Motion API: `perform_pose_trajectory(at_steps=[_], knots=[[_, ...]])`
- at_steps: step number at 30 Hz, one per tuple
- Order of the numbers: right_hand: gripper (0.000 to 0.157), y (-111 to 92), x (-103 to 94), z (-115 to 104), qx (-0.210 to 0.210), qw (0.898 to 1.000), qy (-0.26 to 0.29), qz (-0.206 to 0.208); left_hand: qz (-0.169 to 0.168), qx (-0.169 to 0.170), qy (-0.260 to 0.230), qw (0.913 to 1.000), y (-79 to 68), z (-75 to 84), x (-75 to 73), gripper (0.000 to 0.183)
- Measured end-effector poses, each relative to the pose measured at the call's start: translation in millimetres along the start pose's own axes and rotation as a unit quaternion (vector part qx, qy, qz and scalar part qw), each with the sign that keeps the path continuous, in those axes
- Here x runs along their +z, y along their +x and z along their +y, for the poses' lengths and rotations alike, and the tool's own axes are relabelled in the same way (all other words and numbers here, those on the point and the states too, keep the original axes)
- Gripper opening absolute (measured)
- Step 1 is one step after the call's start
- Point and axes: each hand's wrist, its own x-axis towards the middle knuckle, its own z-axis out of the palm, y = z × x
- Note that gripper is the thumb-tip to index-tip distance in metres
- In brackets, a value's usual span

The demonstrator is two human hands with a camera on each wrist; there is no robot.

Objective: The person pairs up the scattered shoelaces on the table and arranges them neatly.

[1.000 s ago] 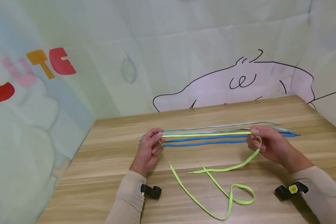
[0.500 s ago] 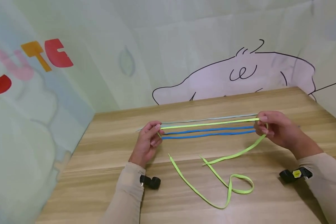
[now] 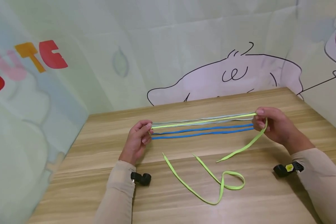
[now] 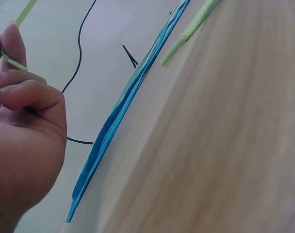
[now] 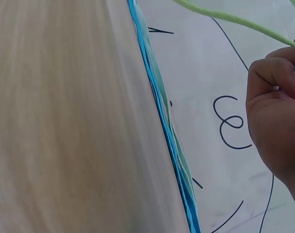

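A yellow-green shoelace [image 3: 204, 120] is stretched between both hands above the table. My left hand [image 3: 136, 140] pinches it near one end between thumb and forefinger; in the left wrist view a short green tip shows at the thumb. The right hand [image 3: 275, 126] pinches the lace farther along, and its loose tail hangs down toward the table. Behind and below the taut stretch lie two blue shoelace strands [image 3: 196, 130] and pale blue-green strands [image 3: 182, 122], roughly parallel. Another yellow-green shoelace [image 3: 190, 190] lies nearer the front, bent and looped once.
The wooden table [image 3: 81, 174] runs back to a printed cloth backdrop [image 3: 128, 40] with a cartoon outline and letters. A black wrist camera [image 3: 141, 179] sits on the left sleeve, another black camera [image 3: 287, 169] on the right.
My right hand has moved up and outward, pulling a longer stretch of lace taut between the hands. The hanging tail has shortened and slid right, off the looped lace.
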Motion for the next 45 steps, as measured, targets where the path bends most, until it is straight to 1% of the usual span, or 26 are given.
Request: perform_pose_trajectory(at_steps=[6,8,10,12,14,18,20,24,29,30,34,36,37,38,40,42,43,44,45], knots=[[0.049,1,-6.9,4,-0.014,0.999,-0.033,0.019,-0.003,-0.006,0.016,0.9999,-3.4,-1.1,-6.0,0.004],[0.050,0,-8.9,2,-0.014,0.999,-0.040,0.034,-0.007,-0.007,0.023,0.9997,-3.3,0.1,-7.4,0.004],[0.050,-3,-10.9,-1,-0.014,0.997,-0.044,0.059,-0.012,-0.008,0.029,0.9995,-2.0,1.6,-8.3,0.004],[0.050,-7,-13.9,-4,-0.013,0.996,-0.043,0.073,-0.018,-0.007,0.033,0.9993,-0.4,2.8,-9.4,0.006],[0.050,-10,-18.1,-5,-0.010,0.996,-0.037,0.075,-0.023,-0.008,0.034,0.9991,0.5,3.5,-11.1,0.009],[0.051,-14,-25.2,-7,-0.009,0.997,-0.024,0.066,-0.040,-0.009,0.041,0.9983,0.4,4.7,-15.1,0.015],[0.050,-16,-28.0,-8,-0.012,0.997,-0.017,0.070,-0.045,-0.011,0.049,0.9977,-0.8,5.9,-18.1,0.017],[0.046,-21,-34.1,-8,-0.014,0.997,-0.017,0.079,-0.036,-0.011,0.077,0.9963,-4.1,9.4,-24.0,0.020],[0.044,-25,-42.4,-10,-0.018,0.996,-0.060,0.065,-0.035,-0.009,0.110,0.9933,-3.0,13.2,-27.2,0.016],[0.044,-26,-44.0,-10,-0.016,0.996,-0.060,0.059,-0.033,-0.010,0.117,0.9925,-3.3,13.7,-28.1,0.014],[0.044,-25,-48.3,-12,0.004,0.997,-0.057,0.051,-0.013,-0.016,0.138,0.9902,-3.6,16.9,-31.4,0.009],[0.041,-26,-48.9,-14,0.014,0.995,-0.077,0.069,0.000,-0.021,0.149,0.9886,-3.4,18.3,-33.8,0.006],[0.039,-27,-48.9,-14,0.024,0.991,-0.097,0.085,0.005,-0.025,0.153,0.9878,-2.9,18.8,-35.1,0.006],[0.037,-28,-48.7,-15,0.037,0.985,-0.130,0.106,0.009,-0.029,0.162,0.9863,-2.3,19.3,-36.5,0.007],[0.033,-30,-48.3,-16,0.068,0.966,-0.205,0.140,0.017,-0.046,0.187,0.9811,-1.1,19.6,-39.2,0.012],[0.030,-33,-48.2,-16,0.111,0.938,-0.284,0.164,0.018,-0.068,0.226,0.9716,0.0,19.2,-42.0,0.020],[0.030,-33,-48.1,-16,0.134,0.922,-0.322,0.167,0.016,-0.080,0.248,0.9654,-0.2,19.6,-43.4,0.024],[0.030,-34,-47.9,-16,0.157,0.904,-0.360,0.167,0.013,-0.091,0.268,0.9589,-0.3,19.8,-44.8,0.026],[0.031,-34,-48.1,-16,0.176,0.890,-0.387,0.164,0.010,-0.101,0.285,0.9532,-0.5,19.8,-45.8,0.027]])
